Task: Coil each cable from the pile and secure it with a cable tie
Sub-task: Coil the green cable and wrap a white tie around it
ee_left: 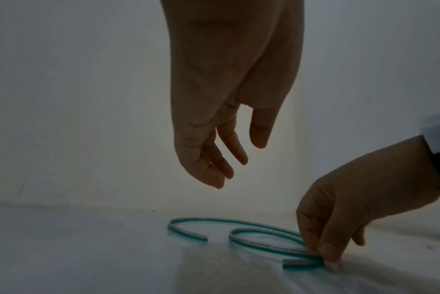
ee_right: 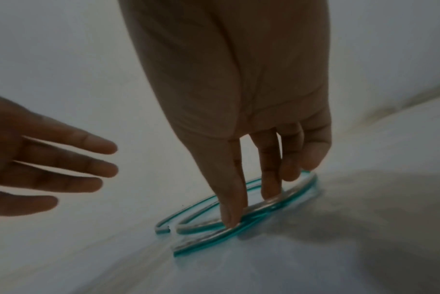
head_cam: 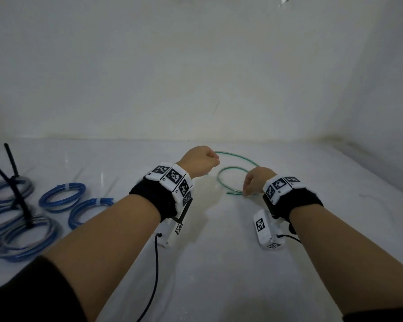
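Cable (ee_left: 241, 230), green, lies on the table (head_cam: 207, 263) in loose loops. Your right hand (head_cam: 256, 180) presses it down near one end with straight fingertips (ee_right: 230, 218). Your left hand (head_cam: 199, 162) hovers above it, fingers relaxed and apart, holding nothing. Blue coils (head_cam: 62, 197) lie far left.

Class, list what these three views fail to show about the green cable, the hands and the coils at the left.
- Head view: left hand shows only its back; the fingers are hidden.
- Head view: blue coils are cut off by the left edge, so no full count.
- Right wrist view: right hand fingers cover part of the green cable; pinching or pressing is unclear.
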The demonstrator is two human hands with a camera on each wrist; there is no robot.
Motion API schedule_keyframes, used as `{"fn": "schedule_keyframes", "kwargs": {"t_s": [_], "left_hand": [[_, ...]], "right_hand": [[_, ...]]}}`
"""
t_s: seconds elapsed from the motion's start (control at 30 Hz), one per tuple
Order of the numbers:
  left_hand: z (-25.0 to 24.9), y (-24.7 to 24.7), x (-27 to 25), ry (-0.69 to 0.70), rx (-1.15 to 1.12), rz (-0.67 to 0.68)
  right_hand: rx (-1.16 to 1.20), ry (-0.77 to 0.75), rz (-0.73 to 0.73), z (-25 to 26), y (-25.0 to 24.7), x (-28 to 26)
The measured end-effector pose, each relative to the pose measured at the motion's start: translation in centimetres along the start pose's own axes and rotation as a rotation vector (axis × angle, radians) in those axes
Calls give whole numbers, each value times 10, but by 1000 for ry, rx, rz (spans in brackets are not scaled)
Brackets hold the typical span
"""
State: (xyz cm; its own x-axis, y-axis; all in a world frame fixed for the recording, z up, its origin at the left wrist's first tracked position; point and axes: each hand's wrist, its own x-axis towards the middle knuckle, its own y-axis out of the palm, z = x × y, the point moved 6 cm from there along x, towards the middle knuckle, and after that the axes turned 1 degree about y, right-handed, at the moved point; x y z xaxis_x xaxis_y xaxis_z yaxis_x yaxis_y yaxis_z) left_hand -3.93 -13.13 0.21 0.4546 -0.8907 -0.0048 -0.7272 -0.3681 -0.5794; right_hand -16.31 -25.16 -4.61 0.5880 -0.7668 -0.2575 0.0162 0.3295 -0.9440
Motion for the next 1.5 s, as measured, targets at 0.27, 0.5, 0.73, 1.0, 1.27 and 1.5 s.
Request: {"fn": "schedule_keyframes", "kwargs": {"t_s": [0.27,0.5,0.73,1.0,1.27,1.5], "left_hand": [[-4,31,19,102,144,99],[-4,11,13,201,0,-4],[12,-2,-19,83,-359,103],[-16,-30,-49,214,-384,-80],[6,-29,-77,175,-491,231],[-16,-60,-81,283,-505,-30]], "right_hand": [[449,-277,-39,11,-24,-7],[934,-367,-402,5,-71,-24],[918,-250,-560,-2,-82,-29],[539,-620,-737,60,-72,-72],[882,-430,-812,48,-94,-75],[497,-684,-847,84,-79,-90]]}}
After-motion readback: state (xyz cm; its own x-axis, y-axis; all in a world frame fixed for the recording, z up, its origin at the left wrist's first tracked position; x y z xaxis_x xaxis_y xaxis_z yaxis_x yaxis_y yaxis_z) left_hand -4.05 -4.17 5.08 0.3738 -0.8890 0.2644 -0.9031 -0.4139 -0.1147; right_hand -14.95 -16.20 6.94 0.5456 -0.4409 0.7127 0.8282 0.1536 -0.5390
